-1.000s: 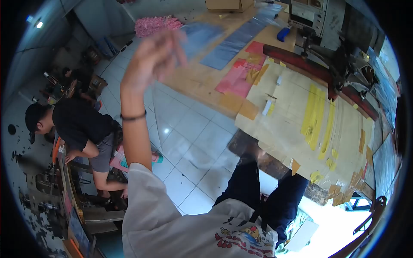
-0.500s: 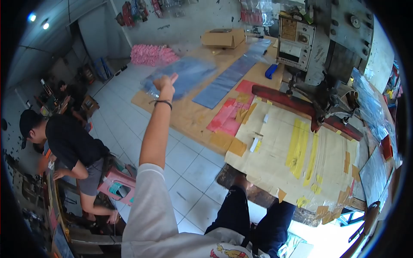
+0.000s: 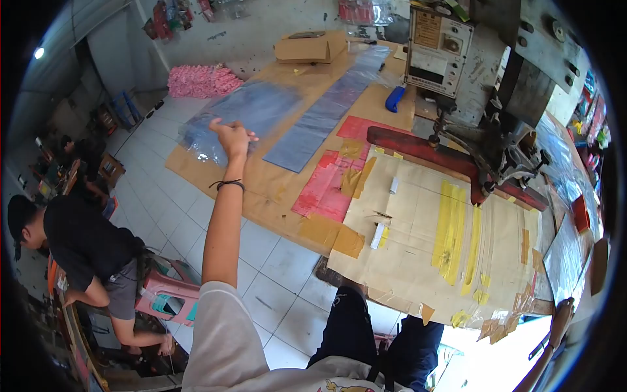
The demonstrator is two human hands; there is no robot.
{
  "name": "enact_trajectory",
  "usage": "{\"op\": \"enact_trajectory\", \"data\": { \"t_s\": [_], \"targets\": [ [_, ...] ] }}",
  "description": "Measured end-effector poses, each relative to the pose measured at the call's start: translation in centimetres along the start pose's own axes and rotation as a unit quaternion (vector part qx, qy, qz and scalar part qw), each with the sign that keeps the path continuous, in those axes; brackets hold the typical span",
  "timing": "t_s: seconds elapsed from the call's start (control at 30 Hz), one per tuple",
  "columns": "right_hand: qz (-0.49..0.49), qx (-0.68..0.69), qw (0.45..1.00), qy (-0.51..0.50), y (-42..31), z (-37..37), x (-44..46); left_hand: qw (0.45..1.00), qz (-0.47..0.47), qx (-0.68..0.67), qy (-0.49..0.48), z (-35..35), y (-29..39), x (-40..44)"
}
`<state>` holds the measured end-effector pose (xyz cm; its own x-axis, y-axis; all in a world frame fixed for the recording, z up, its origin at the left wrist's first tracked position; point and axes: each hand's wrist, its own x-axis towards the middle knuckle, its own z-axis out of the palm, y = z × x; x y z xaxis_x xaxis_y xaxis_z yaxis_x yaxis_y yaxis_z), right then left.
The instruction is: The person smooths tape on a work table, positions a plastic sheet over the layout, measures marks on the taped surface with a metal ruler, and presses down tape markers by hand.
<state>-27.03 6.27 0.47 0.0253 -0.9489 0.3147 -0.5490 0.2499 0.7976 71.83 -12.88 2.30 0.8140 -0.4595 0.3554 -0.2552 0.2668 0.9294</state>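
Plastic sheets (image 3: pixel 261 108) on brown tabletop (image 3: pixel 264 196)

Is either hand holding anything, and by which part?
Cannot be told: the left hand is at the near edge of the bluish plastic sheet, the right hand at the lower end of the clear sheet.

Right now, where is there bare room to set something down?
The brown surface is bare between the blue strip, the pink sheet and its own near edge; the beige sheet is open between the white pieces and yellow tape. It is crowded around the red bar and black clamp, and by the left hand, where bluish clear sheets spread.
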Motion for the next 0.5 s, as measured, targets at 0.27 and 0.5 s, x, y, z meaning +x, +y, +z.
{"op": "enact_trajectory", "data": {
  "t_s": [0.27, 0.5],
  "targets": [
    [0.039, 0.046, 0.994, -0.086, -0.3, -3.2, 0.7, 0.997, 0.047, -0.05, 0.029, -0.5, 0.0, -0.1],
    [-0.012, 0.027, 0.996, -0.08, 0.0, -5.4, -0.1, 0.996, 0.007, 0.044, 0.073, -0.8, -0.2, 0.0]
  ]
}}
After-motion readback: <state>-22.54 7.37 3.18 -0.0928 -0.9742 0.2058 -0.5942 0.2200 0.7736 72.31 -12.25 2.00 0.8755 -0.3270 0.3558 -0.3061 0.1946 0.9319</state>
